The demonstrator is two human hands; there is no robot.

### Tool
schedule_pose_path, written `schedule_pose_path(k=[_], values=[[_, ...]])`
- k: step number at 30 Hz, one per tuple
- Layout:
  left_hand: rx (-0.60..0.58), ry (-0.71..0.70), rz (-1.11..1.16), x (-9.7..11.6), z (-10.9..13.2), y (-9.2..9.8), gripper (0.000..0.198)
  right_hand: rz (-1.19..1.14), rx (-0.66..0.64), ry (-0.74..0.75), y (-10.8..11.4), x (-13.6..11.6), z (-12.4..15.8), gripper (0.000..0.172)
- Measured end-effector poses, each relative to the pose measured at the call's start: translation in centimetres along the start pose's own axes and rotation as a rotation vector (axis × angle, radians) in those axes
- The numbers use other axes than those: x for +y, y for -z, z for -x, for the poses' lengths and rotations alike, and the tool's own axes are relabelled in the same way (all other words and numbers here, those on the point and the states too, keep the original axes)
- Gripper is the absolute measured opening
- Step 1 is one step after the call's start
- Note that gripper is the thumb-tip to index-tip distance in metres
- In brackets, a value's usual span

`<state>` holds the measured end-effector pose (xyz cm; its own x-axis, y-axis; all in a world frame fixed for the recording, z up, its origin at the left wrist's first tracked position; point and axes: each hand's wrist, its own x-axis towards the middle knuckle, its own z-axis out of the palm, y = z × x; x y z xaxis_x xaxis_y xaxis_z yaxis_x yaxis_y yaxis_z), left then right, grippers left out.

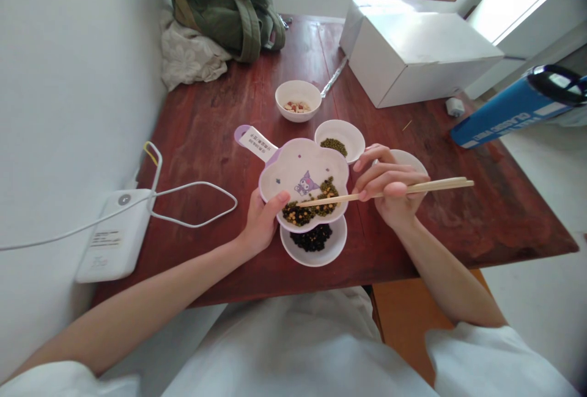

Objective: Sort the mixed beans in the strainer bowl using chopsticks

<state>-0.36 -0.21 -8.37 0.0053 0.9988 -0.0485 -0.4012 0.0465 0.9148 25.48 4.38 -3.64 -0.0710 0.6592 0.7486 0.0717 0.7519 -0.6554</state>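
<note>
My left hand [263, 219] grips the near left rim of a flower-shaped dish [287, 174] with a purple edge, a handle and a cartoon figure inside. Mixed green, black and yellowish beans [326, 192] lie along its near and right side. My right hand [389, 183] is closed around a pair of chopsticks [435, 185], whose tips touch the beans in the dish. Under the dish's near edge, partly covered, is a white bowl [316, 259] of black beans [312, 239]. A second white bowl [353, 134] with green beans [334, 146] stands behind. Another white bowl [410, 161] is mostly hidden by my right hand.
Farther back, a white bowl [298, 92] holds reddish and pale pieces. A white box [413, 48], a blue bottle [509, 109] and a small white block [455, 107] are to the right. A green bag [220, 5] lies back left; a white power bank [114, 238] with a cable [206, 184] is at left.
</note>
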Motion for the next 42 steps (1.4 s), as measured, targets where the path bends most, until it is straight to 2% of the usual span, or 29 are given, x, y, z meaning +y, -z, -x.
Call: schedule_pose_path(k=[4,7,15,22,31,42], values=[[0.007,-0.011,-0.003,-0.2,-0.1,0.2,0.070,-0.026,-0.125,0.032,-0.5,-0.1,0.0,0.061],[0.003,-0.015,-0.008,-0.2,-0.1,0.3,0.070,-0.072,-0.154,0.007,-0.8,0.0,0.1,0.063],[-0.008,0.003,0.007,-0.1,-0.1,0.2,0.069,-0.112,-0.078,-0.066,-0.2,0.5,0.1,0.071],[-0.004,-0.002,0.004,-0.3,0.0,0.2,0.062,-0.087,-0.093,-0.070,-0.2,0.7,-0.1,0.070],[-0.013,-0.018,-0.027,-0.6,0.0,0.7,0.058,-0.175,-0.152,-0.034,0.2,1.4,-0.4,0.066],[0.004,-0.041,-0.048,-0.9,-0.1,1.0,0.061,-0.247,-0.068,-0.224,0.2,2.8,0.9,0.069]])
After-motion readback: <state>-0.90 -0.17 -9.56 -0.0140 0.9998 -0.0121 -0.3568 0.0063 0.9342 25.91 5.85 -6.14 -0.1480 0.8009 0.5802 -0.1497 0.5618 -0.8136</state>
